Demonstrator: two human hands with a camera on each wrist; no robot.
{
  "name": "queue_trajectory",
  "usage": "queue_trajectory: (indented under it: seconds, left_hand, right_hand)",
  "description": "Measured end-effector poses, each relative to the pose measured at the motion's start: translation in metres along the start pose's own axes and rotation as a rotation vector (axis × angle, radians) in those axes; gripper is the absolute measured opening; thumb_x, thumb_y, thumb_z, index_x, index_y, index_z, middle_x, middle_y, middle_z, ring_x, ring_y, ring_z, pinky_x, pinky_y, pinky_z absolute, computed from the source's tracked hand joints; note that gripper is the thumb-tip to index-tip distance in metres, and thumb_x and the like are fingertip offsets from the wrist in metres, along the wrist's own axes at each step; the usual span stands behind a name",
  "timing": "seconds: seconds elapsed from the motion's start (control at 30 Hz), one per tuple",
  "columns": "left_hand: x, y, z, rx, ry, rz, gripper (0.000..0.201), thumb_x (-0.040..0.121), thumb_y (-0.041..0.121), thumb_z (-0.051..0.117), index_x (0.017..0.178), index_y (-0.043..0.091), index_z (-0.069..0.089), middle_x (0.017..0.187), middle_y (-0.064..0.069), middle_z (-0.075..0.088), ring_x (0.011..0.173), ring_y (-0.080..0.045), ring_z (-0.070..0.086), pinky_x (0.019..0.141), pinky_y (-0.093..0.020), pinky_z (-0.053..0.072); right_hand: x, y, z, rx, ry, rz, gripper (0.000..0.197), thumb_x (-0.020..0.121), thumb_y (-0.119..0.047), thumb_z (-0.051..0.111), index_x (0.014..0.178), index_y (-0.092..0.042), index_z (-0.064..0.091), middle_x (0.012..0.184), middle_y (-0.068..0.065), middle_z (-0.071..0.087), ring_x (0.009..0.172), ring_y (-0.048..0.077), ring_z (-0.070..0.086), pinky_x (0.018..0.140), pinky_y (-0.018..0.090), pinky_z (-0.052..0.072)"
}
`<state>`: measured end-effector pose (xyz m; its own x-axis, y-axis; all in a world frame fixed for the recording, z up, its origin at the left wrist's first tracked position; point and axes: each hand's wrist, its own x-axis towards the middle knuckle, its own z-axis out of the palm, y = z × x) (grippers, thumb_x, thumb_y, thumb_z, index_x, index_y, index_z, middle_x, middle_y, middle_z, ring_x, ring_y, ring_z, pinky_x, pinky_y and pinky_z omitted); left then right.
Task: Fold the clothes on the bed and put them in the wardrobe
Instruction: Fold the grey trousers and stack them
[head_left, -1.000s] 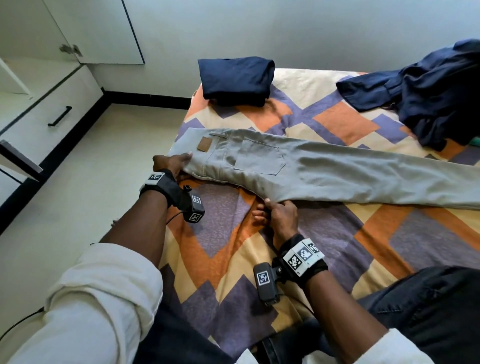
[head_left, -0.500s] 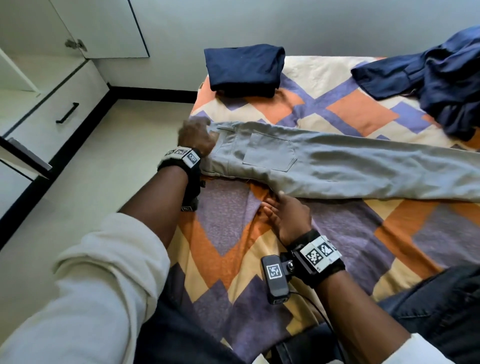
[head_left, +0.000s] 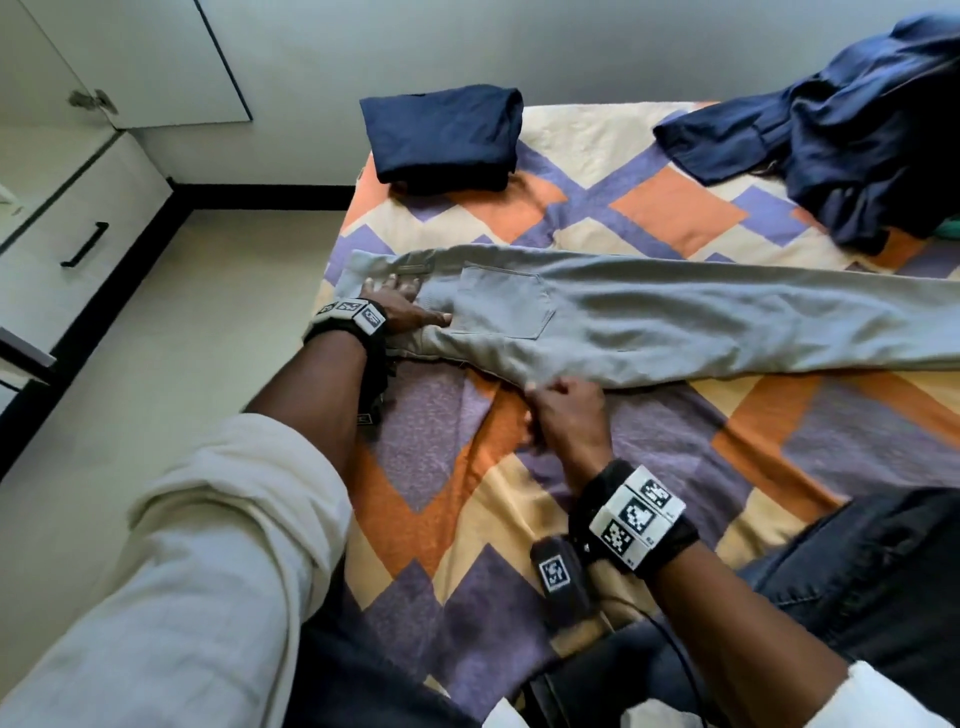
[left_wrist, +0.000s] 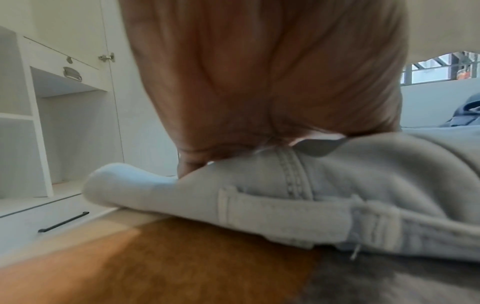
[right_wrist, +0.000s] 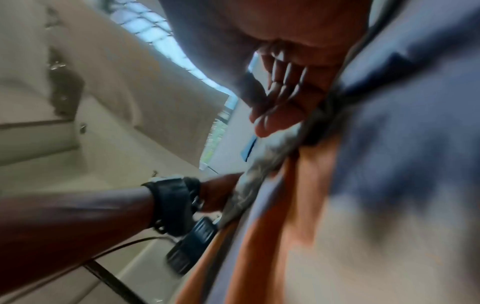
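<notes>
Grey trousers (head_left: 675, 322) lie across the patterned bed (head_left: 467, 493), folded lengthwise with the back pocket up and the waistband (left_wrist: 285, 207) at the bed's left edge. My left hand (head_left: 397, 304) lies flat on the waistband with its fingers spread, pressing the cloth down; in the left wrist view only the palm (left_wrist: 259, 82) shows. My right hand (head_left: 563, 410) is at the trousers' near edge by the crotch. In the right wrist view its fingers (right_wrist: 283, 92) are fairly straight and their tips touch the grey cloth (right_wrist: 259, 164), with nothing pinched.
A folded navy garment (head_left: 441, 135) sits at the bed's far left corner. A loose heap of navy clothes (head_left: 857, 130) lies at the far right. White wardrobe drawers (head_left: 78, 234) and open shelves (left_wrist: 64, 123) stand left across the floor. My knee in dark jeans (head_left: 883, 571) rests on the bed.
My left hand has slid from the waistband's corner onto its top and now lies flat there. My right hand has lifted a little off the blanket at the trousers' edge.
</notes>
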<state>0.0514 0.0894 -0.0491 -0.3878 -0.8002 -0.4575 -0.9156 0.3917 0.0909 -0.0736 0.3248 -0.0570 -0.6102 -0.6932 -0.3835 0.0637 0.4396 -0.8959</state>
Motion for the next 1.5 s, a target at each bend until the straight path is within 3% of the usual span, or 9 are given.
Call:
queue_trajectory:
  seconds: [0.1,0.2,0.33,0.53,0.77,0.9,1.17,1.33,1.5]
  left_hand:
    - [-0.005,-0.006,-0.006,-0.008,0.008,0.021,0.125,0.060,0.099,0.039,0.158,0.030,0.005,0.166,-0.008,0.001,0.153,-0.029,-0.001,0.123,-0.049,-0.002]
    - [-0.010,-0.004,-0.004,-0.005,0.050,0.025,0.104,0.076,0.090,0.037,0.156,0.038,-0.001,0.164,0.004,-0.005,0.152,-0.026,-0.010,0.117,-0.054,-0.014]
    - [0.002,-0.020,0.012,-0.020,0.033,0.014,0.088,0.086,0.085,0.016,0.157,0.034,0.004,0.165,0.001,-0.008,0.152,-0.024,-0.007,0.119,-0.056,-0.010]
    - [0.002,-0.019,0.008,0.051,-0.018,-0.095,0.073,0.103,0.058,0.023,0.158,0.014,0.003,0.165,-0.007,-0.002,0.153,-0.024,0.002,0.123,-0.044,0.005]
    - [-0.004,0.132,-0.021,0.137,0.345,0.206,0.046,0.089,0.039,0.042,0.120,0.014,0.063,0.131,-0.017,0.060,0.122,-0.037,0.054,0.103,-0.044,0.040]
    - [-0.012,0.260,0.016,0.053,0.186,0.559,0.063,0.100,0.054,0.038,0.153,0.021,0.030,0.161,-0.008,0.026,0.147,-0.030,0.022,0.116,-0.049,0.025]
    - [0.004,0.374,0.039,0.399,0.052,0.274,0.074,0.092,0.066,0.034,0.150,0.020,0.036,0.162,-0.011,0.021,0.148,-0.041,0.015,0.113,-0.069,0.014]
    - [-0.013,0.443,0.055,0.242,0.011,0.544,0.094,0.082,0.079,0.046,0.156,0.036,0.006,0.166,0.003,-0.007,0.151,-0.032,-0.009,0.113,-0.069,0.006]
    - [-0.004,0.447,0.086,0.316,-0.064,0.538,0.110,0.068,0.095,0.038,0.153,0.044,-0.010,0.160,0.007,-0.028,0.148,-0.034,-0.024,0.110,-0.074,-0.003]
  right_hand:
    - [0.031,-0.041,-0.009,-0.392,0.109,-0.382,0.012,0.082,-0.026,0.065,0.087,-0.016,0.069,0.090,0.006,0.072,0.086,0.022,0.066,0.078,0.033,0.053]
    - [0.065,-0.054,0.009,-0.866,-0.160,-0.584,0.043,0.092,-0.042,0.058,0.129,-0.020,0.058,0.132,0.009,0.057,0.122,0.027,0.052,0.102,0.037,0.042]
    - [0.088,-0.018,0.019,-1.232,-0.393,-0.437,0.081,0.094,-0.068,0.032,0.155,-0.018,0.015,0.163,-0.002,0.009,0.150,0.023,0.004,0.118,0.054,0.005]
    - [0.122,-0.018,-0.070,-1.298,-0.210,-0.166,0.079,0.093,-0.071,0.012,0.156,-0.026,0.001,0.163,-0.008,-0.010,0.150,0.021,-0.007,0.120,0.046,-0.006]
    - [0.128,-0.047,-0.177,-1.111,-0.085,-0.274,0.050,0.100,-0.033,0.048,0.140,-0.003,0.045,0.146,0.019,0.043,0.134,0.034,0.039,0.106,0.032,0.031]
    - [0.143,-0.041,-0.261,-1.104,-0.205,-0.158,0.047,0.104,-0.024,0.043,0.146,-0.003,0.039,0.154,0.017,0.034,0.141,0.029,0.032,0.107,0.024,0.022]
    - [0.174,0.033,-0.452,-1.169,0.298,0.251,0.063,0.101,-0.052,0.028,0.155,-0.023,0.013,0.164,0.005,0.001,0.150,0.031,0.001,0.117,0.052,0.003]
    - [0.202,0.029,-0.409,-1.196,0.114,-0.159,0.073,0.090,-0.068,0.043,0.152,-0.035,0.024,0.163,0.003,0.009,0.149,0.029,0.009,0.118,0.053,0.011]
    - [0.221,0.047,-0.473,-1.387,0.112,-0.020,0.059,0.101,-0.054,0.025,0.154,-0.034,0.012,0.164,0.000,0.004,0.148,0.034,0.008,0.115,0.059,0.011]
